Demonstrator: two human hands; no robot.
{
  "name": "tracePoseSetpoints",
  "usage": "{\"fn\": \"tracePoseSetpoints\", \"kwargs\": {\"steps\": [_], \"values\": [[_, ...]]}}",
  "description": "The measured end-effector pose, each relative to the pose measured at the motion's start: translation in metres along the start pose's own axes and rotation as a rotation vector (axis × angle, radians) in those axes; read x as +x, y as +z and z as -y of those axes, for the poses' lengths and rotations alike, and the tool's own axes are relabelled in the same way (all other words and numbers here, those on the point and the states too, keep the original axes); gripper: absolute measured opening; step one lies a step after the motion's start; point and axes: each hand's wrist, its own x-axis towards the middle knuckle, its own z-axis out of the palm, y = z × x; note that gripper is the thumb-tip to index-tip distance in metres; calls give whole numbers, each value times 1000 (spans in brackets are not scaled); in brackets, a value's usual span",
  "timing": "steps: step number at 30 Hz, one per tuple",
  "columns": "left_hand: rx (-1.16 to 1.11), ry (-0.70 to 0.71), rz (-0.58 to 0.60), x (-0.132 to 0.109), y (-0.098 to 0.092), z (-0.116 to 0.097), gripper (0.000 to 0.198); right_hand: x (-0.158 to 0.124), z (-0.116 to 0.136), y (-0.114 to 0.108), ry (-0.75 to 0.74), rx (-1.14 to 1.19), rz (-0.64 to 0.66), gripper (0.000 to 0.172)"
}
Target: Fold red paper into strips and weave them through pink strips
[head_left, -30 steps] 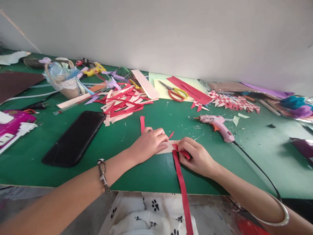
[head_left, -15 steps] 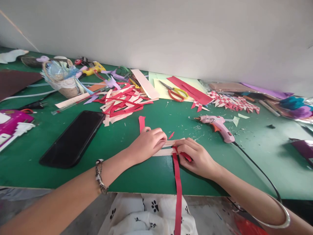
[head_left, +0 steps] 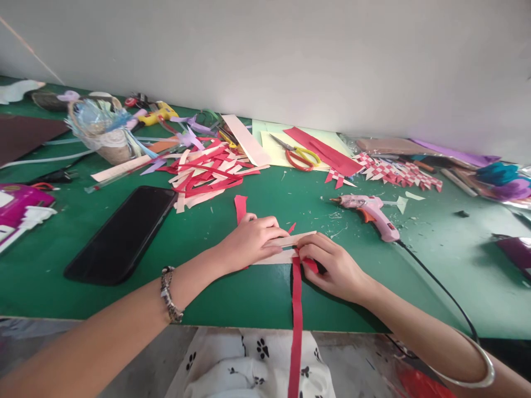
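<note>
Between my hands, two pale pink paper strips (head_left: 274,257) lie side by side on the green table. My left hand (head_left: 252,241) grips the upper strip between thumb and fingers, its other fingers resting near the lower one. A short red piece (head_left: 240,208) sticks out beyond that hand. My right hand (head_left: 329,264) pinches the right ends of the pale strips together with a red paper strip (head_left: 297,309). This red strip runs down over the table edge onto my lap, and some red shows under my right fingers. The crossing itself is mostly hidden.
A pink glue gun (head_left: 369,213) with a cord lies at right. Left of my hands is a black phone (head_left: 122,235). Behind are a pile of red and pale strips (head_left: 207,171), scissors (head_left: 296,153), woven checkered pieces (head_left: 398,172) and a small basket (head_left: 112,146).
My left hand has shifted slightly left, and its thumb and fingers have parted around the upper pale strip. The hanging red strip has swung a little left.
</note>
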Motion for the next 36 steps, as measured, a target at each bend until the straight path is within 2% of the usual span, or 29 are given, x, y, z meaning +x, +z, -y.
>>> {"fn": "tracePoseSetpoints", "kwargs": {"steps": [12,18,27,32,36], "values": [[-83,-57,-9,2,-1,-3,20,0,0,0,-8,16,-5,20],[-155,-92,-7,2,-6,-4,24,0,0,0,31,33,-47,16],[-264,-68,-80,2,-5,0,26,4,-6,-7,270,178,-184,9],[-249,-77,-66,2,-6,-1,19,5,-9,-7,371,287,-209,12],[-240,-83,-47,1,-7,-1,21,4,-11,-6,419,360,-252,14]]}}
